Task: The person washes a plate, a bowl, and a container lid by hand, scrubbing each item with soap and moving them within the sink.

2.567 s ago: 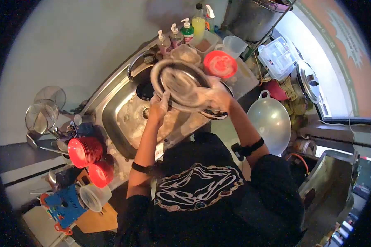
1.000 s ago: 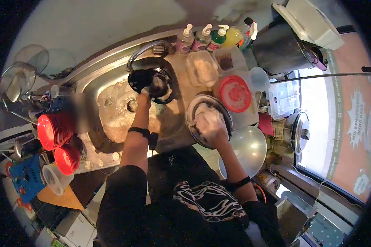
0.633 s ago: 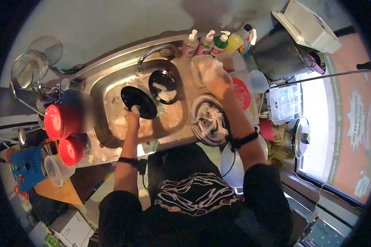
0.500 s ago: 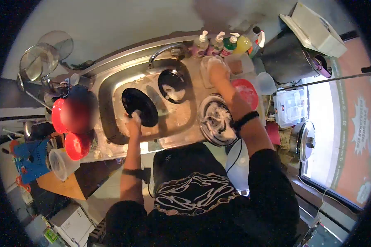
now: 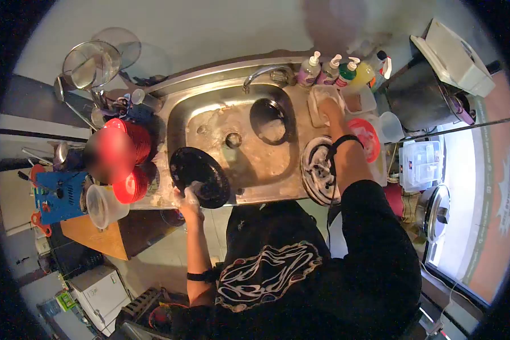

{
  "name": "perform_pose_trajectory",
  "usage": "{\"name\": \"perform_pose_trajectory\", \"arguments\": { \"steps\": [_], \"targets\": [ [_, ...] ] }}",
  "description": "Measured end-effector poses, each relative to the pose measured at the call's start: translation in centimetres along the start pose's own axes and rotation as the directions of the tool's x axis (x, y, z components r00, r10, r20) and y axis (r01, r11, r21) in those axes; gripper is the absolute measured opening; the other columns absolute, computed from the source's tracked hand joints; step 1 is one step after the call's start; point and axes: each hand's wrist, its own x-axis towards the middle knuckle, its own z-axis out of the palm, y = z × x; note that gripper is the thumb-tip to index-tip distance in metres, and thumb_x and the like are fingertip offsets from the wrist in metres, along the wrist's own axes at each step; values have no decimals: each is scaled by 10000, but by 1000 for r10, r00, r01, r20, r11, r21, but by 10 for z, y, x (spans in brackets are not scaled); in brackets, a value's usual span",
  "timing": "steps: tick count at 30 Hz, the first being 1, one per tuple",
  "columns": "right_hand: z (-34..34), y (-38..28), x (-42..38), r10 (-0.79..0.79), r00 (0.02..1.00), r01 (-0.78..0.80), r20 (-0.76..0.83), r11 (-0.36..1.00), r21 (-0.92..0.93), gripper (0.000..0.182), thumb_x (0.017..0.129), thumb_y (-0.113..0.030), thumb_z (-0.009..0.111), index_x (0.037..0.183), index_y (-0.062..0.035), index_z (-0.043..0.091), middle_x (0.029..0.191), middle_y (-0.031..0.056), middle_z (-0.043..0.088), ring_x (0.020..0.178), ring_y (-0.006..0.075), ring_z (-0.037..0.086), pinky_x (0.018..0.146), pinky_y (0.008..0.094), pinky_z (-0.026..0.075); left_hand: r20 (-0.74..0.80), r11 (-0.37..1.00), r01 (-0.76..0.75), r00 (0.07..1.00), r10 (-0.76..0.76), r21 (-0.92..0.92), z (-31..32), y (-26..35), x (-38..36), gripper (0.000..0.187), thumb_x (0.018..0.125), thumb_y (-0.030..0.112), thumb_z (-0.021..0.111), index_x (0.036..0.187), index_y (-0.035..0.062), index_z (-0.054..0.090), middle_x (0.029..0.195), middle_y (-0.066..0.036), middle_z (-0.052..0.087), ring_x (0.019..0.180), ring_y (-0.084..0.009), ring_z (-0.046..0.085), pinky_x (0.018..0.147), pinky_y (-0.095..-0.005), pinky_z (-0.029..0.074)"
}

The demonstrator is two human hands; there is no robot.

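My left hand (image 5: pixel 189 205) grips the lower rim of a black plate (image 5: pixel 197 173), tilted over the sink's front left edge. My right hand (image 5: pixel 330 109) reaches into a pale rectangular tub (image 5: pixel 313 115) on the right of the counter; its fingers are blurred among whitish foam. Below that forearm sits a stack of soapy plates (image 5: pixel 316 173), partly hidden by the arm. Another black plate (image 5: pixel 260 116) with suds on it lies inside the metal sink (image 5: pixel 209 122), near the drain.
Pump bottles (image 5: pixel 328 73) line the back right under the wall. A faucet (image 5: pixel 256 73) arches over the sink. Stacked red bowls (image 5: pixel 131 186) and a clear tub (image 5: pixel 109 208) stand at left. A red bowl (image 5: pixel 364 139) and a large pot (image 5: pixel 416 85) are at right.
The plate in my left hand has moved from over the sink basin toward me, to the front left edge. My right hand stays at the tub. The whole view has shifted.
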Motion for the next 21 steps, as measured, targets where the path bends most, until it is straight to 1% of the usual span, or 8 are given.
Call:
{"name": "perform_pose_trajectory", "arguments": {
  "steps": [5,8,11,14,15,16,19,21],
  "targets": [
    [-30,1,-1,19,995,-13,-96,998,63,195,816,-122,595,956,-28,695,1003,240,669,944,384,646,813,468,508,21,980,39,999,-35,-195,-1,17,7,192,890,83,491,1062,21,550,919,-134,692,839,-224,676,820,-330,533],
    [-76,-12,-10,42,962,-7,-271,992,129,208,816,-112,592,977,-20,687,996,250,663,938,390,636,807,472,497,209,891,305,947,-245,-336,-7,1,27,212,903,194,503,907,8,605,904,-143,694,853,-256,662,812,-366,529],
    [-143,-58,-31,41,836,84,-547,976,203,222,816,-102,588,997,-12,680,989,259,658,932,397,626,802,475,486,352,801,376,909,-223,-465,7,-3,38,246,925,217,519,967,2,630,899,-129,688,874,-265,655,816,-389,531],
    [-233,-152,-76,43,730,230,-682,924,305,212,837,-96,597,1033,-38,653,921,221,653,883,379,622,744,479,479,418,720,515,845,-334,-466,53,26,35,330,977,272,534,1137,-6,613,1069,-130,678,953,-286,655,869,-435,534],
    [-226,-171,-74,-78,670,239,-738,964,115,210,863,-108,604,1070,-101,638,831,138,609,805,330,602,700,450,479,485,688,552,814,-321,-471,67,38,30,344,986,282,533,1157,-8,606,1096,-135,674,972,-288,656,882,-435,533],
    [-212,-188,-72,-118,634,289,-764,953,92,179,884,-127,592,1054,-145,646,821,76,562,779,272,580,670,417,474,507,724,545,805,-309,-423,80,60,19,363,993,299,529,1188,0,596,1100,-136,671,987,-290,654,900,-435,529],
    [-204,-223,-61,-199,659,222,-726,973,-66,207,935,-206,549,1121,-144,614,883,86,550,821,268,576,703,401,478,546,816,454,811,-211,-359,113,61,31,467,1006,338,522,1278,-41,536,1148,-157,660,1046,-290,644,947,-398,504],
    [-195,-230,-55,-38,798,356,-601,835,420,225,947,-224,542,1139,-123,602,925,119,572,885,314,591,757,426,486,365,963,223,918,-156,-149,131,57,41,544,1009,381,503,1257,-102,535,1212,-166,636,1095,-292,625,978,-373,476]
  ]
}}
